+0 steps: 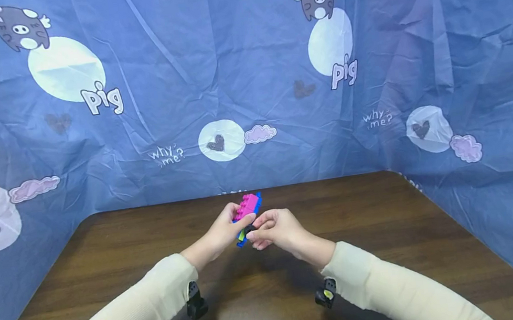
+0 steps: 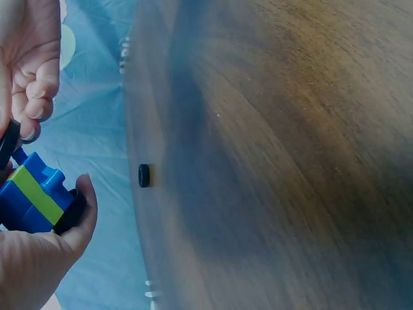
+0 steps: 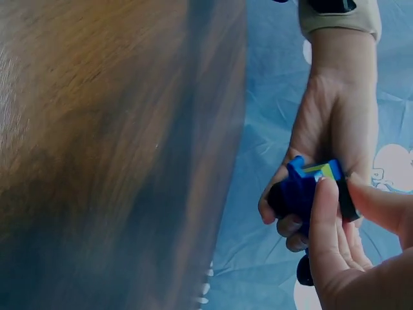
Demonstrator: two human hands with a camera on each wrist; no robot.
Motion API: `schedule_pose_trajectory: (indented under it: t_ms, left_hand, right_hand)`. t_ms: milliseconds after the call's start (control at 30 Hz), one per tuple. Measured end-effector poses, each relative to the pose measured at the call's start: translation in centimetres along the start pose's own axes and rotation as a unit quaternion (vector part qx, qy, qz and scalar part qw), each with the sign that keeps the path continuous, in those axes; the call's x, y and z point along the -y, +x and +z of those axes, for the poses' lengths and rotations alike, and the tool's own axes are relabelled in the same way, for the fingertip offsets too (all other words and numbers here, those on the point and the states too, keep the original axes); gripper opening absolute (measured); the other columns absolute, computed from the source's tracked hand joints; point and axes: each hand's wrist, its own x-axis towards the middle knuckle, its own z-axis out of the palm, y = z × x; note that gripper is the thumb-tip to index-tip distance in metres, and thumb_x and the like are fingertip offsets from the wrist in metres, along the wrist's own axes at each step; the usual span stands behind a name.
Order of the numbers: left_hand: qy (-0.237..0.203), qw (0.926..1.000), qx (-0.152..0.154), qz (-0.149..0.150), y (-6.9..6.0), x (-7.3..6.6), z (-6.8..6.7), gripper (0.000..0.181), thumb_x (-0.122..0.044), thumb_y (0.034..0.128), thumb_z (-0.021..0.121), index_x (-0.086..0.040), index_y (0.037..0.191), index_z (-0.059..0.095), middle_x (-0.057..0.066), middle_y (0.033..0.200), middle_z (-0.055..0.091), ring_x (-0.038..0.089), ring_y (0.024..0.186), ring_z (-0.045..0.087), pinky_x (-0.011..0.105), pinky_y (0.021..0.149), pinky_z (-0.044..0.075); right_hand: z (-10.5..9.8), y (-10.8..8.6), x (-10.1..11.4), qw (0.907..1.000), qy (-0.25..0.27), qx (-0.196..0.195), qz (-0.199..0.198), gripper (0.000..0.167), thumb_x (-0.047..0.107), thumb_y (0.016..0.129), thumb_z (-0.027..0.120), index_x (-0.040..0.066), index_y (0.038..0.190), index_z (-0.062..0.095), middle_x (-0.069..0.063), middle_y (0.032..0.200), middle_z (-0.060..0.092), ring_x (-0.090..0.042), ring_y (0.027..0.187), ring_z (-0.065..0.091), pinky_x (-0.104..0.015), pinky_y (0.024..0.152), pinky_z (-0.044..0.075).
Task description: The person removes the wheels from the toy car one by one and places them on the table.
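My left hand (image 1: 221, 233) grips a toy car built of blocks, with a pink studded brick (image 1: 248, 206) on top. Its blue base (image 2: 29, 213) has a lime-green strip (image 2: 37, 196) across it. A black wheel (image 2: 71, 212) shows on the car beside the left thumb. My right hand (image 1: 287, 234) pinches another black wheel (image 2: 8, 143) at the car's near end, between thumb and fingers. Whether this wheel is seated on its axle cannot be made out. In the right wrist view, one more dark wheel (image 3: 304, 270) shows below the fingers.
A loose black wheel (image 2: 144, 175) stands on the brown wooden table (image 1: 141, 236), near an edge in the left wrist view. Blue printed cloth (image 1: 247, 76) hangs behind and at both sides of the table. A small black camera is strapped at each wrist.
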Motion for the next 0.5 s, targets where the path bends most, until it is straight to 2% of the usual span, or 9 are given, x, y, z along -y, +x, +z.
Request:
schedule_pose_trajectory:
  t_ms: [133, 267, 500]
  left_hand:
    - [-0.008, 1.0000, -0.004, -0.003, 0.1, 0.3, -0.1, 0.028, -0.016, 0.0976, 0.058, 0.004, 0.110, 0.042, 0.013, 0.100, 0.058, 0.017, 0.087, 0.057, 0.022, 0.074, 0.047]
    - [-0.020, 0.9997, -0.010, -0.013, 0.1, 0.5, -0.3, 0.031, -0.018, 0.0976, 0.058, 0.004, 0.113, 0.042, 0.014, 0.099, 0.057, 0.016, 0.081, 0.060, 0.024, 0.070, 0.052]
    - [-0.038, 0.9992, 0.005, -0.014, -0.5, 0.4, -1.0, 0.034, -0.017, 0.0986, 0.056, 0.005, 0.117, 0.037, 0.023, 0.105, 0.056, 0.016, 0.070, 0.064, 0.042, 0.074, 0.058]
  right_hand:
    - [-0.2, -0.1, 0.4, 0.9998, 0.012, -0.009, 0.016, 0.022, -0.007, 0.085, 0.066, -0.019, 0.103, 0.058, -0.028, 0.088, 0.070, -0.015, 0.064, 0.070, -0.035, 0.069, 0.059]
    - [-0.4, -0.2, 0.7, 0.9988, 0.026, -0.030, 0.028, 0.022, -0.011, 0.087, 0.062, -0.020, 0.107, 0.060, -0.032, 0.097, 0.068, -0.015, 0.069, 0.070, -0.033, 0.073, 0.059]
    - [-1.2, 0.0, 0.7, 0.9961, 0.055, -0.058, 0.036, 0.025, -0.011, 0.088, 0.060, -0.021, 0.111, 0.060, -0.034, 0.101, 0.067, -0.021, 0.072, 0.072, -0.031, 0.073, 0.058]
